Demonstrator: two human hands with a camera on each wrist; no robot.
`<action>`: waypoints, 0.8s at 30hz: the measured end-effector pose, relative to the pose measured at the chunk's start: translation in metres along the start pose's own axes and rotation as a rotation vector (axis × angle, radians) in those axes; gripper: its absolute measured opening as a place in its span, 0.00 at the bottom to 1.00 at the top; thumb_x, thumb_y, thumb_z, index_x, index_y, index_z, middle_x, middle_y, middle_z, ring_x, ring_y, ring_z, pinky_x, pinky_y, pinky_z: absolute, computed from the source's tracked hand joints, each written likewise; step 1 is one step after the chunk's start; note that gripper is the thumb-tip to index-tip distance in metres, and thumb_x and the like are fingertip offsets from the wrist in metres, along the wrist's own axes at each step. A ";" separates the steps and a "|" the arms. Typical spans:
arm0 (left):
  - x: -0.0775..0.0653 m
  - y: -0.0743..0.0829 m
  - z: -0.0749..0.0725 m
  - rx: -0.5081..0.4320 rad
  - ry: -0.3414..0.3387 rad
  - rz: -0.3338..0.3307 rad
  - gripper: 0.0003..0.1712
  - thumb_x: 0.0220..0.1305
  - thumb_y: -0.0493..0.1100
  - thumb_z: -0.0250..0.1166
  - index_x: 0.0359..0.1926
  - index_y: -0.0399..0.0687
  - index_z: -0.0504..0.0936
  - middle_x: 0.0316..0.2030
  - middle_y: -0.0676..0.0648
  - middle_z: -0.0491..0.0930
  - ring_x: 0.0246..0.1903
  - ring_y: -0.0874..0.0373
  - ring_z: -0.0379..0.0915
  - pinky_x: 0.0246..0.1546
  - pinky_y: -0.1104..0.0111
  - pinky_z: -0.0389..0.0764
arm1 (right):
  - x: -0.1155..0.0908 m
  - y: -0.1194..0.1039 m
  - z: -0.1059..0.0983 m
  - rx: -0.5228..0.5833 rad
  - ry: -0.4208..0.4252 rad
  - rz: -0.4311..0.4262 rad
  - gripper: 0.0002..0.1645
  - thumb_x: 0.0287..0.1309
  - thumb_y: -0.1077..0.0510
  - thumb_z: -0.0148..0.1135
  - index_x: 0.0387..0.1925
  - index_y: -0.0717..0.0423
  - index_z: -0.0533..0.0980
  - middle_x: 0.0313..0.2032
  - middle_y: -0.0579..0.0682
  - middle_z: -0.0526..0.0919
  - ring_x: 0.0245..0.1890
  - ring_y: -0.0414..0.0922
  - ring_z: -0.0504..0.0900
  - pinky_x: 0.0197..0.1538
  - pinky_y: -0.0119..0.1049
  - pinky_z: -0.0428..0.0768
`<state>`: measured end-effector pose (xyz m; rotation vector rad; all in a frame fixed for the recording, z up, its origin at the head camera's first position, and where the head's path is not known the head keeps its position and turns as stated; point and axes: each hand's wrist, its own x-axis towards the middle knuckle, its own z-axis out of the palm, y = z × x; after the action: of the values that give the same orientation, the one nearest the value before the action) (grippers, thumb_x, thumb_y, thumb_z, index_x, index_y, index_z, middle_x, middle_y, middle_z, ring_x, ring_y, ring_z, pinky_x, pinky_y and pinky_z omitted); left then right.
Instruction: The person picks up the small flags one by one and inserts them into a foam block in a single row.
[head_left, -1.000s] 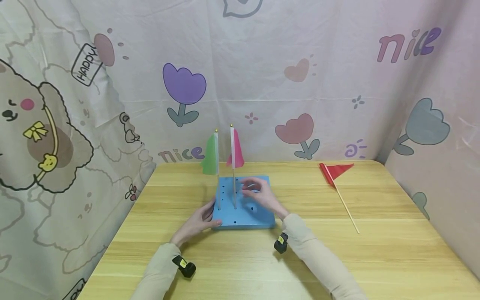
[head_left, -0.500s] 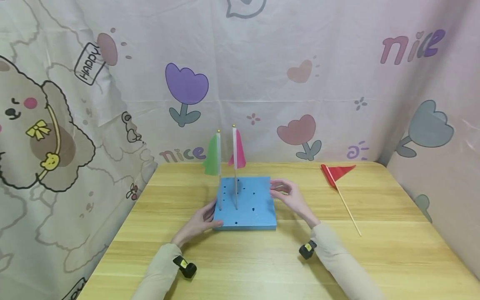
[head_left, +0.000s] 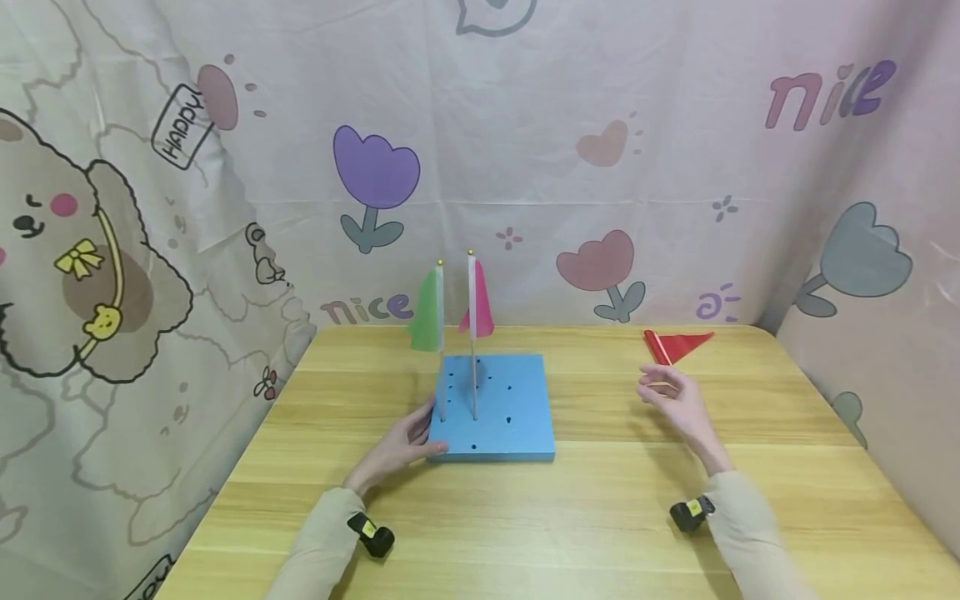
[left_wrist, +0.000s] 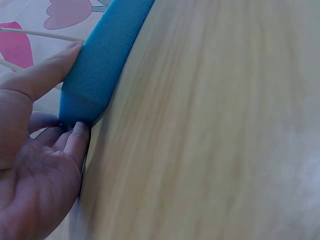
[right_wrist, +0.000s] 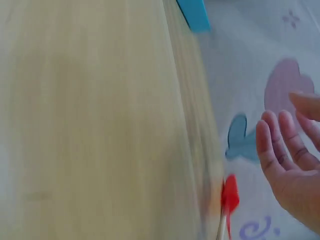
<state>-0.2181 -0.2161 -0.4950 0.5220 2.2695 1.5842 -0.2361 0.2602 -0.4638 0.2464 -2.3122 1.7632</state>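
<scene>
A blue foam block with several small holes lies on the table. My left hand grips its left side, thumb at the top edge and fingers against the side, as the left wrist view shows close up on the foam. Two small flags stand upright in the block on thin sticks: a green flag and a pink flag. To the right, my right hand hovers with loosely bent fingers and nothing in them. Just beyond it lies a red triangular flag, its stick mostly hidden behind the hand and forearm.
The wooden table ends at the back against a printed curtain, which also hangs at both sides. A black wrist camera is strapped on the left sleeve, another black camera on the right.
My right hand has moved from over the blue foam block rightward across the table to beside the red flag. The left hand stays at the block, and both standing flags stay in place.
</scene>
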 end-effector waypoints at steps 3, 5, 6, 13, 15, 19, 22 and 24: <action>0.000 0.000 0.000 0.007 0.003 -0.008 0.55 0.62 0.45 0.68 0.77 0.45 0.40 0.78 0.42 0.36 0.75 0.45 0.42 0.73 0.63 0.55 | -0.005 0.006 -0.018 -0.039 0.054 0.021 0.17 0.58 0.66 0.65 0.49 0.56 0.77 0.33 0.33 0.82 0.35 0.28 0.81 0.38 0.19 0.84; 0.000 0.001 0.000 0.003 0.005 -0.008 0.55 0.62 0.45 0.68 0.77 0.46 0.40 0.78 0.42 0.36 0.75 0.45 0.42 0.73 0.63 0.55 | -0.007 0.011 -0.028 -0.077 0.078 0.035 0.17 0.57 0.67 0.66 0.49 0.57 0.77 0.32 0.28 0.81 0.34 0.26 0.80 0.38 0.16 0.81; 0.000 0.001 0.000 0.004 0.006 -0.009 0.55 0.62 0.45 0.68 0.77 0.45 0.40 0.78 0.42 0.36 0.75 0.45 0.42 0.73 0.63 0.55 | -0.008 0.014 -0.033 -0.097 0.086 0.043 0.17 0.57 0.67 0.66 0.49 0.60 0.77 0.31 0.27 0.80 0.34 0.25 0.79 0.38 0.15 0.80; -0.001 0.000 0.001 0.018 0.007 -0.007 0.55 0.62 0.46 0.68 0.77 0.45 0.40 0.78 0.42 0.36 0.75 0.45 0.43 0.73 0.63 0.55 | -0.013 0.029 -0.055 -0.169 0.087 0.203 0.28 0.55 0.69 0.65 0.56 0.77 0.68 0.30 0.31 0.79 0.30 0.24 0.77 0.31 0.22 0.83; -0.001 0.000 0.001 0.011 0.008 -0.007 0.55 0.62 0.45 0.68 0.77 0.45 0.40 0.78 0.42 0.36 0.75 0.45 0.42 0.73 0.64 0.55 | -0.014 0.032 -0.058 -0.193 0.084 0.252 0.30 0.54 0.69 0.65 0.57 0.78 0.67 0.30 0.34 0.80 0.29 0.24 0.76 0.31 0.23 0.83; 0.000 0.000 0.001 -0.002 0.005 -0.004 0.55 0.62 0.45 0.68 0.77 0.45 0.40 0.78 0.42 0.36 0.75 0.45 0.42 0.73 0.64 0.55 | -0.014 0.036 -0.063 -0.239 0.075 0.342 0.31 0.54 0.67 0.66 0.57 0.76 0.67 0.28 0.38 0.82 0.27 0.26 0.76 0.30 0.23 0.81; 0.001 0.001 0.001 -0.008 0.005 -0.003 0.55 0.62 0.45 0.68 0.77 0.45 0.40 0.78 0.42 0.36 0.75 0.45 0.42 0.73 0.65 0.55 | -0.013 0.037 -0.066 -0.277 0.061 0.388 0.31 0.55 0.65 0.66 0.58 0.75 0.68 0.27 0.38 0.83 0.25 0.28 0.77 0.29 0.23 0.80; 0.001 0.001 0.001 -0.003 0.006 0.001 0.55 0.62 0.45 0.68 0.77 0.45 0.40 0.78 0.42 0.36 0.75 0.45 0.42 0.73 0.65 0.55 | -0.014 0.037 -0.067 -0.315 0.053 0.404 0.31 0.55 0.64 0.67 0.58 0.74 0.68 0.27 0.36 0.83 0.25 0.29 0.77 0.29 0.24 0.79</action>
<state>-0.2187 -0.2144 -0.4948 0.5183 2.2712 1.5924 -0.2278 0.3350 -0.4845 -0.3381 -2.6922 1.4956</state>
